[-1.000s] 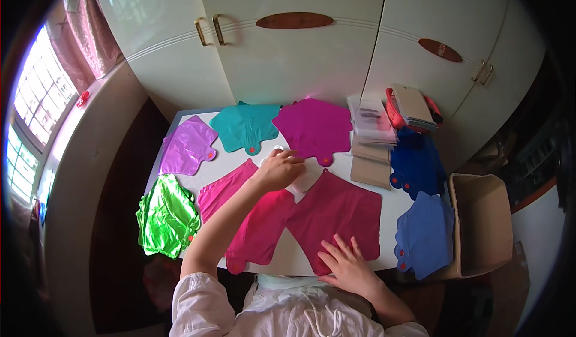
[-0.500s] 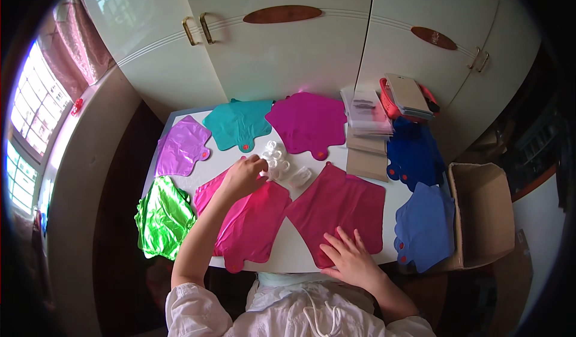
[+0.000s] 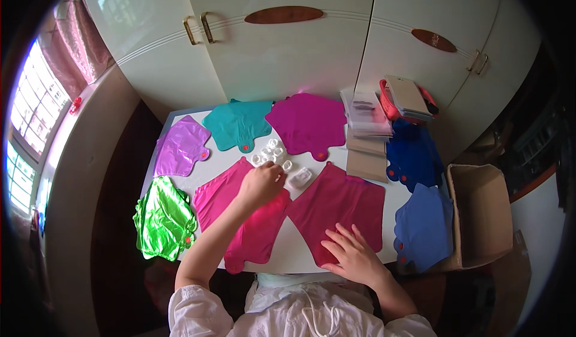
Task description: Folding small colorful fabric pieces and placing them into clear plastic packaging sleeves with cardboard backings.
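Left hand (image 3: 261,184): fingers drawn together, held at the near edge of a loose cluster of small white coils (image 3: 276,152). Most coils lie just beyond the fingertips, on the white table (image 3: 210,142); one is seen right beside the fingertips, on their right. Whether a coil is pinched cannot be told; the finger pads are hidden.

A small whitish packet (image 3: 300,178) lies just right of the left hand, near the coils. The bright pink foil piece (image 3: 258,229) is crossed by the left forearm and is seen on both sides of it.

Right hand (image 3: 357,256): fingers spread apart, laid over the lower right part of the dark pink foil piece (image 3: 339,208); nothing is gripped. Coils are well apart from this hand, up and to the left.

Beyond the coils, a teal foil piece (image 3: 237,124) and a magenta foil piece (image 3: 309,124) are laid flat side by side. Green foil (image 3: 163,220) is placed at the left edge, a cardboard box (image 3: 483,217) at the far right.
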The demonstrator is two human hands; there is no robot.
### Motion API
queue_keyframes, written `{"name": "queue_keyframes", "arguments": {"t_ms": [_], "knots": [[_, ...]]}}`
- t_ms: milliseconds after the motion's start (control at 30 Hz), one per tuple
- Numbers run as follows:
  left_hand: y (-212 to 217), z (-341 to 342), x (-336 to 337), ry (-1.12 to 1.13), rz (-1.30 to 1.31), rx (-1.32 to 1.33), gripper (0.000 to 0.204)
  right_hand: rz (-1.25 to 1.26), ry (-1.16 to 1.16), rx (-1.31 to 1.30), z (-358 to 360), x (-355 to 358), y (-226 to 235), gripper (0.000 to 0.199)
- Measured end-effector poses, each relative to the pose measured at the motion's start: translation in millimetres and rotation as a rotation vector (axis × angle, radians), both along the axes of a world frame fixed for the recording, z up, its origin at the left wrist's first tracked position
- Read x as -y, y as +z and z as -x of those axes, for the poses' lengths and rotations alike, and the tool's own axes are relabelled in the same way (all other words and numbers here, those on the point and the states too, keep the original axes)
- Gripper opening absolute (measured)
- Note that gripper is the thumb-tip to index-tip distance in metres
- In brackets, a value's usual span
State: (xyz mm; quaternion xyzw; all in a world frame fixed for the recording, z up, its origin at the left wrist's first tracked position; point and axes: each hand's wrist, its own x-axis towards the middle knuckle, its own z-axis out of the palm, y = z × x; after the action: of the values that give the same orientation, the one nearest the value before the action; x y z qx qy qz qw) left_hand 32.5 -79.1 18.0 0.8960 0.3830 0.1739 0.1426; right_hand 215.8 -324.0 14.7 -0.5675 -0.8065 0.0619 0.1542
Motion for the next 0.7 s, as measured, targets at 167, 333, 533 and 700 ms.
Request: {"name": "queue_keyframes", "arguments": {"t_ms": [167, 333, 533, 700], "knots": [[-29.5, -32.4, 1.0, 0.032, -0.018, -0.201, 0.017, -0.032, 0.027, -0.101, 2.2, -2.1, 13.1, 0.049], [-31.6, -37.7, -2.1, 0.008, -0.017, -0.143, 0.016, -0.068, -0.126, -0.109, -30.0, 10.3, 15.0, 0.043], [-15.3, -38.0, 1.6, 0.036, -0.017, -0.165, 0.022, -0.142, -0.45, -0.063, -80.5, 32.4, 12.0, 0.039], [1.7, -44.5, 14.4, -0.011, -0.223, -0.158, 0.02, -0.125, -0.516, -0.03, -112.5, 29.1, 2.7, 0.035]]}}
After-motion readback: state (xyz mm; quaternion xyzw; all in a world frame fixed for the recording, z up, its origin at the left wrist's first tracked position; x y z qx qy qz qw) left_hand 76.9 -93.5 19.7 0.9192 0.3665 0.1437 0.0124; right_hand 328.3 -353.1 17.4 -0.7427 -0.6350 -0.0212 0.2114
